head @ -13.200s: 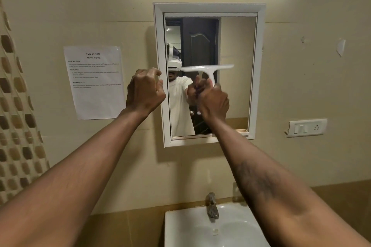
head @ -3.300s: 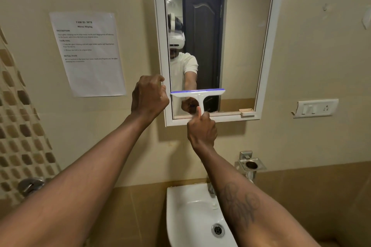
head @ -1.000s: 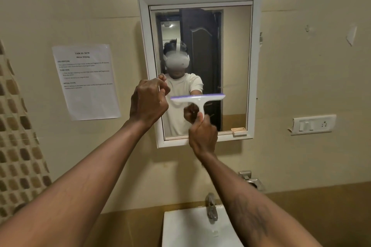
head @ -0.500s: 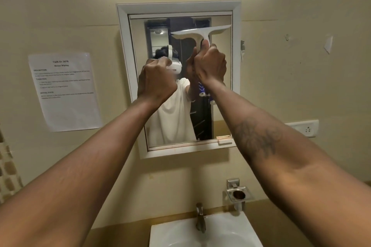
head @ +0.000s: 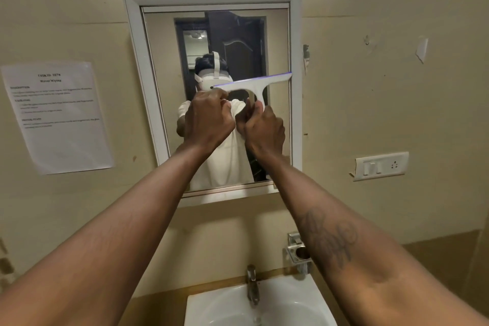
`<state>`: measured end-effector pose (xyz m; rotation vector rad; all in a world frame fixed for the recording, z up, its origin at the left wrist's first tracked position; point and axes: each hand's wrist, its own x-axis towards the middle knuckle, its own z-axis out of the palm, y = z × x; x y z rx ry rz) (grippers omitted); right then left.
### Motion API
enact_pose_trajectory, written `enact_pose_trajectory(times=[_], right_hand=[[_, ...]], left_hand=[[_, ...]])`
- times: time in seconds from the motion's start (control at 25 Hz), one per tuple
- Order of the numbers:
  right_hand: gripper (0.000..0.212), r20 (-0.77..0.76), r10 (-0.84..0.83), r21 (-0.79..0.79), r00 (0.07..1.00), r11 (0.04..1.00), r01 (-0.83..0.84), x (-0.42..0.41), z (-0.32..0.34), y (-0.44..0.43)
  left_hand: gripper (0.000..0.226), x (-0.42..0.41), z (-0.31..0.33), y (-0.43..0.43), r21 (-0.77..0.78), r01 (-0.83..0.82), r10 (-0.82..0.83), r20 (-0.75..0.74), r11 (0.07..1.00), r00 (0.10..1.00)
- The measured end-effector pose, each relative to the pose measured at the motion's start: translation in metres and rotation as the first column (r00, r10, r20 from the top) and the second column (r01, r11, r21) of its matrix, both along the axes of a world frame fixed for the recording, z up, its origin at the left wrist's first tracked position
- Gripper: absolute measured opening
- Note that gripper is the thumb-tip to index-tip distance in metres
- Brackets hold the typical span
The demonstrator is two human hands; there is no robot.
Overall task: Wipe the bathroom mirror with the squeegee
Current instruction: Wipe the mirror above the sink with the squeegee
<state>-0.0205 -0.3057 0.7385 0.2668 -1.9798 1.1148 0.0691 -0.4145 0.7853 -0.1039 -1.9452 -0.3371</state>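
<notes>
A white-framed bathroom mirror (head: 158,92) hangs on the beige wall. My right hand (head: 264,131) grips the handle of a white squeegee (head: 258,85), whose blade with a blue edge lies across the right half of the glass at mid height, tilted up to the right. My left hand (head: 207,120) is a closed fist just left of the handle, in front of the glass, holding nothing visible. The mirror reflects a person in a white shirt and a dark door.
A printed paper sheet (head: 57,116) is taped to the wall at the left. A switch plate (head: 381,165) sits at the right. Below are a white sink (head: 211,307), a tap (head: 252,284) and a metal holder (head: 297,251).
The squeegee has come down from the top of the glass to mid height on the right side. My left fist has moved with it, closer to the handle.
</notes>
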Motion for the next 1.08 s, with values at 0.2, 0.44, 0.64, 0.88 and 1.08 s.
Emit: enact_pose_trajectory(times=[0.2,0.44,0.64,0.88,1.08], right_hand=[[0.055,0.023,0.068,-0.062,0.997,0.996,-0.066,0.022,-0.077,0.007],[0.052,0.130,0.079,-0.052,0.988,0.996,-0.072,0.041,-0.106,0.017],[0.049,-0.017,0.049,-0.001,0.999,0.999,-0.049,0.035,-0.019,0.021],[0.040,-0.073,0.058,-0.020,0.996,0.998,-0.060,0.011,0.076,0.016],[0.040,-0.100,0.037,-0.004,0.994,0.999,-0.037,0.006,0.072,0.010]], left_hand=[[0.020,0.003,-0.032,0.009,0.012,0.009,-0.009,0.065,1.000,0.998],[0.015,0.016,-0.050,0.012,-0.022,-0.007,0.009,0.122,1.000,0.992],[0.014,0.022,-0.033,0.010,-0.020,-0.083,0.083,0.030,0.996,0.996],[0.018,0.017,-0.025,0.004,-0.017,-0.079,0.079,0.010,0.997,0.997],[0.014,0.009,-0.026,-0.001,-0.052,-0.061,0.061,-0.003,0.997,0.998]])
